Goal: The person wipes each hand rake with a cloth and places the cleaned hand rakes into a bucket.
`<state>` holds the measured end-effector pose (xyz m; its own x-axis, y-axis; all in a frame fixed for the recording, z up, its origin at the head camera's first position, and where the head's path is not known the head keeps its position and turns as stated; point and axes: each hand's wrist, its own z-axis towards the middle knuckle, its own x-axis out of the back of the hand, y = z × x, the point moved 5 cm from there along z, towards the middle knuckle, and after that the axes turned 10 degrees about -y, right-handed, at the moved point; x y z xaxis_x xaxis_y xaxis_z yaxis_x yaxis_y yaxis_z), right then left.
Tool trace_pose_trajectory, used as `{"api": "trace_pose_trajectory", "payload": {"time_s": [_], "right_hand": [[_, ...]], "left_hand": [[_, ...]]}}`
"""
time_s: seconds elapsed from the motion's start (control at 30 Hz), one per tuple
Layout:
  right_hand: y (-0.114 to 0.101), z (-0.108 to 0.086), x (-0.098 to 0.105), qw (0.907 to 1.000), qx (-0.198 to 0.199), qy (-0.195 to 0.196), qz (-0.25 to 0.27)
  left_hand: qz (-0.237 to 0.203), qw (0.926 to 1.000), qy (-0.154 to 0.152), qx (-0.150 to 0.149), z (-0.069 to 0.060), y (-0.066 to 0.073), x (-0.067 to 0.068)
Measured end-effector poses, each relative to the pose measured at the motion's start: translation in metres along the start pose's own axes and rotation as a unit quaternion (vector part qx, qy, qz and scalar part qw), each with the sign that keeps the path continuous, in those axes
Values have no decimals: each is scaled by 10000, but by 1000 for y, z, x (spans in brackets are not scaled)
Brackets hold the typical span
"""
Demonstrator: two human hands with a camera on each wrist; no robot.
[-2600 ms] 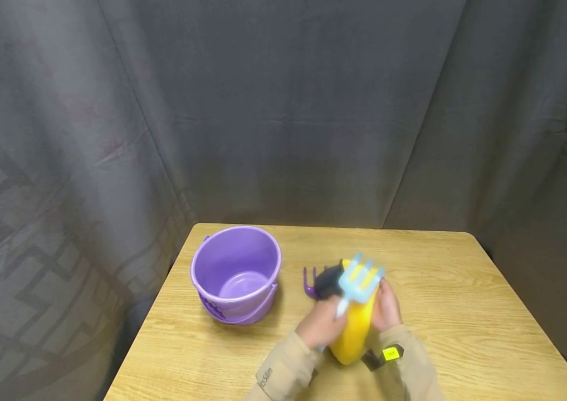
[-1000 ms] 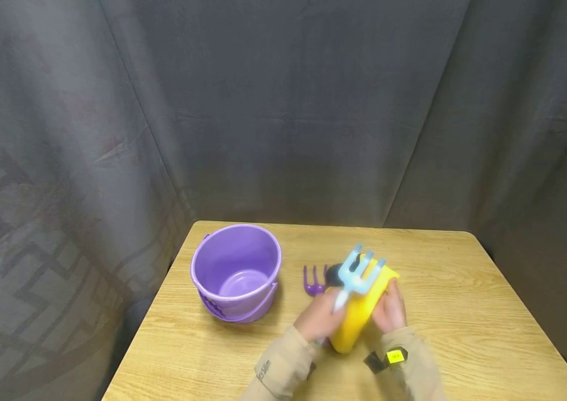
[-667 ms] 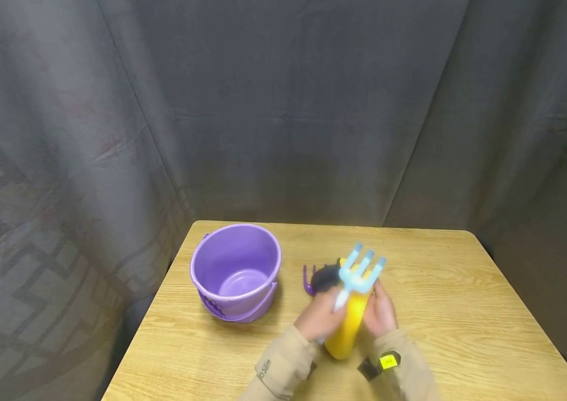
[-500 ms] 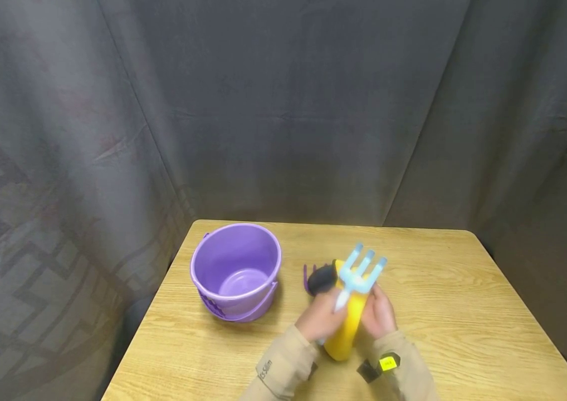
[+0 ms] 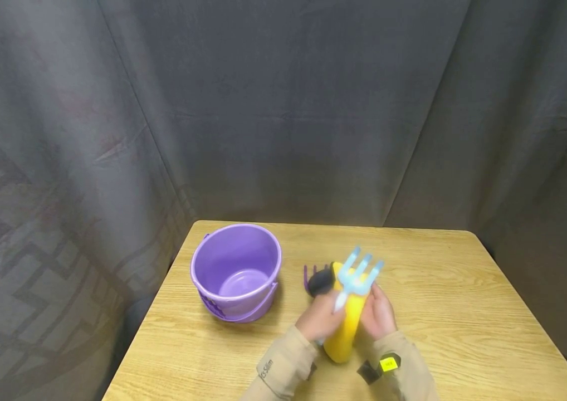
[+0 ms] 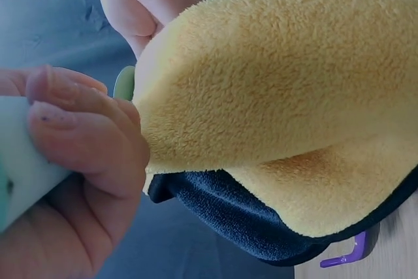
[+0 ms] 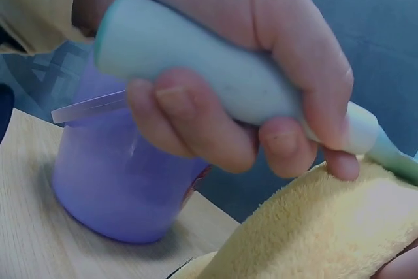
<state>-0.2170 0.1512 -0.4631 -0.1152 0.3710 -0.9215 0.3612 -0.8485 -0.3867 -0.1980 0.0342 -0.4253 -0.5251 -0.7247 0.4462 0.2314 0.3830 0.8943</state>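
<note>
My left hand (image 5: 321,318) grips the pale handle of a light blue toy fork (image 5: 356,281), its prongs pointing up and away. In the right wrist view, this hand's fingers wrap the handle (image 7: 209,63). A fluffy yellow cloth (image 5: 343,334) with a dark side (image 5: 321,282) hangs between the hands, behind the fork. My right hand (image 5: 380,313) holds the cloth from its right side; in the left wrist view, the cloth (image 6: 281,76) hides its fingers. Beyond the dark side, a purple toy fork (image 5: 306,277) lies partly covered on the table.
A purple bucket (image 5: 244,306) stands upright on the left of the wooden table (image 5: 464,312), its handle lowered along the front. Grey curtains (image 5: 283,111) hang behind and on both sides of the table.
Over the shown moments, the cloth swings right and then back left between the hands, and the right hand shifts with it. The left hand keeps its hold on the light blue fork.
</note>
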Motion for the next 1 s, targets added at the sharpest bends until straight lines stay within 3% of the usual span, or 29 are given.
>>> {"api": "trace_pose_trajectory", "payload": {"time_s": [0.23,0.37,0.67,0.9,1.0], "right_hand": [[-1,2,-1,9992,16,294,-273],[1,4,1,9994,-52,284,-165],[-4,4,5,9988,-96,473,108],[-16,4,5,9967,238,702,-318],[-18,5,6,9968,291,719,-197]], "left_hand": [[297,9995,-103,70,3,-5,0],[415,9990,-142,126,3,-7,0],[150,9992,-237,287,1,-10,-3],[566,9982,-152,135,1,-7,-3],[656,9977,-180,82,1,-6,-2]]}}
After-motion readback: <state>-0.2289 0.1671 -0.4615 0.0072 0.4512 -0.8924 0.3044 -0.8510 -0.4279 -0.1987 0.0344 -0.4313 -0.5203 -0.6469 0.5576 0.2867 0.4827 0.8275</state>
